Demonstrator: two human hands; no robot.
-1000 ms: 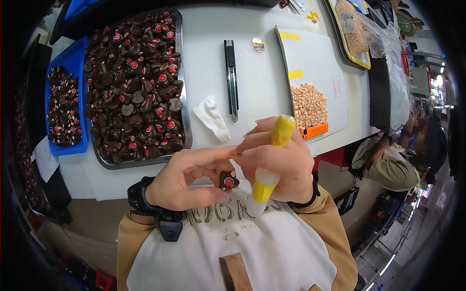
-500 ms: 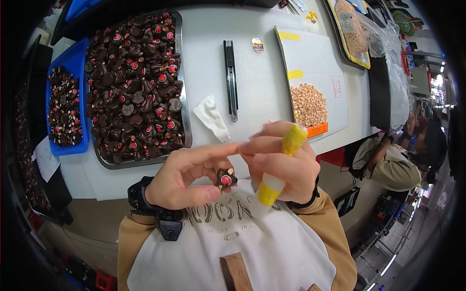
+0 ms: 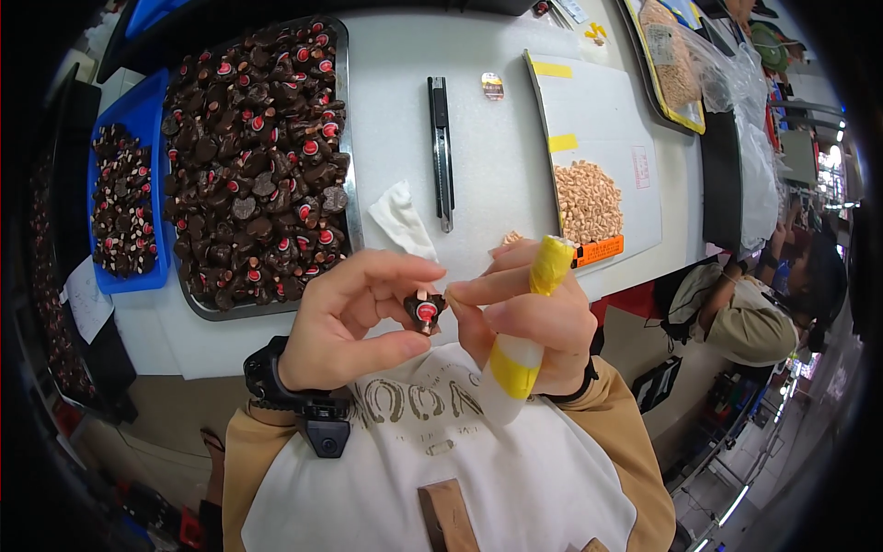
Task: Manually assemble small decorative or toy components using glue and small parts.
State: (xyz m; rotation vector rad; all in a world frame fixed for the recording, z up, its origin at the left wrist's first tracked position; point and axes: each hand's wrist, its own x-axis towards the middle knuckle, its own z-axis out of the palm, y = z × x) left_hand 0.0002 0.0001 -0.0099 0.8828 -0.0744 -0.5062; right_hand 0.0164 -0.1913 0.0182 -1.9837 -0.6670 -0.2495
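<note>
My left hand point(image 3: 331, 322) is closed in a loose pinch on a small dark brown figure piece point(image 3: 425, 311) with a red round front and a pale bit at its top. Right beside it, the thumb and index finger of my right hand point(image 3: 556, 322) pinch together close to the piece; anything tiny between those fingertips is too small to make out. That same hand grips a white squeeze bottle point(image 3: 513, 370) wrapped with yellow tape, held slanted across the palm. Both hands are near the table's front edge, above my apron.
A metal tray point(image 3: 349, 166) heaped with dark pieces stands left, beside a blue bin point(image 3: 158, 267) of similar ones. A box cutter point(image 3: 441, 156) and white cloth point(image 3: 402, 221) lie mid-table. Small beige pieces point(image 3: 589, 202) sit on a cardboard sheet point(image 3: 607, 120). Another person point(image 3: 750, 317) is at right.
The figure piece has been raised and turned in my left fingers. My right fingertips have come down beside it, and the bottle has tilted slightly and shifted left.
</note>
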